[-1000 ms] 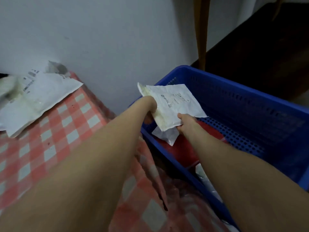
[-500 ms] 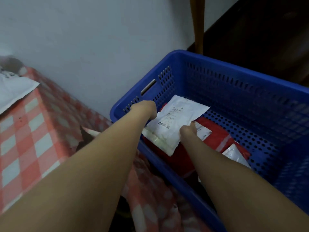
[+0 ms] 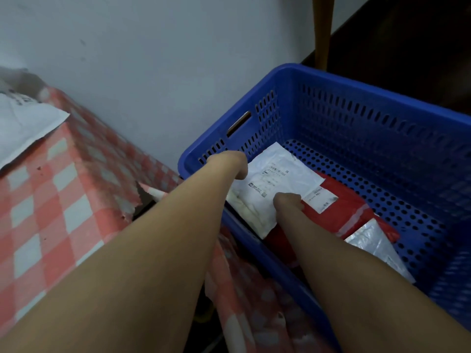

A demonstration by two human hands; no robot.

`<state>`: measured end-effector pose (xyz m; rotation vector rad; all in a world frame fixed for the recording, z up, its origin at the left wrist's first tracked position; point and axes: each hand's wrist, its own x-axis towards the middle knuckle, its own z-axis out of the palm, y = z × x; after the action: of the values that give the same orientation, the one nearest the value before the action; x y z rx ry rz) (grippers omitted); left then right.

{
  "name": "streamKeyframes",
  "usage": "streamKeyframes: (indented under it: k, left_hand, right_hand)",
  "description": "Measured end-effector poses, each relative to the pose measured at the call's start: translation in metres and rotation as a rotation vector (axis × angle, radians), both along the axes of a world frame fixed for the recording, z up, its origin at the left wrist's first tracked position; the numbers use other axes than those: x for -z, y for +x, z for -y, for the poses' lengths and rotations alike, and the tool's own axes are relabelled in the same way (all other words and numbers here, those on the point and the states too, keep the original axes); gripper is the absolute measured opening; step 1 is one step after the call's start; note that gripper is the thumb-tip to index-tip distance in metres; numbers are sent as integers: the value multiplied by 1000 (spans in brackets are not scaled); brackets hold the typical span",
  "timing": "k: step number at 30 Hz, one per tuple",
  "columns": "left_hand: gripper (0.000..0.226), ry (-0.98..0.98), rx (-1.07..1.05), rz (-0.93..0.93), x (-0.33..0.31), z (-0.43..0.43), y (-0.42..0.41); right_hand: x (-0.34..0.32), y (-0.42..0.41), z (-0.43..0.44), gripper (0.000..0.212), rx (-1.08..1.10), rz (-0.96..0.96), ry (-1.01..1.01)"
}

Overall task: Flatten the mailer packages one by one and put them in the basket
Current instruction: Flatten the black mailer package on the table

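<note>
A white mailer with a printed label lies flat inside the blue perforated basket, on top of a red mailer. My left hand grips the white mailer's left edge, fingers curled under and mostly hidden. At the mailer's near right edge my right hand pinches it. A silvery-white mailer lies further right in the basket, partly over the red one.
A table with a red-and-white checked cloth stands to the left, with another white mailer on it. A pale wall is behind. A wooden leg and dark floor lie beyond the basket.
Both hands have carried the white mailer from above the basket's rim down into it, and it now lies flat on the red mailer.
</note>
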<state>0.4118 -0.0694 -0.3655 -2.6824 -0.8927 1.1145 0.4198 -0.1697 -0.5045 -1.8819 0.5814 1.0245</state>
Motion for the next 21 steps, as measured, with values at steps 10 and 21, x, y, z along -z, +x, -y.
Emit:
streamKeyframes:
  k: [10, 21]
  left_hand:
    - [17, 39, -39, 253, -92, -4, -38]
    - [40, 274, -153, 649, -214, 13, -159]
  right_hand:
    - [-119, -21, -23, 56, -240, 301, 162]
    - [-268, -88, -37, 47, -458, 661, 248]
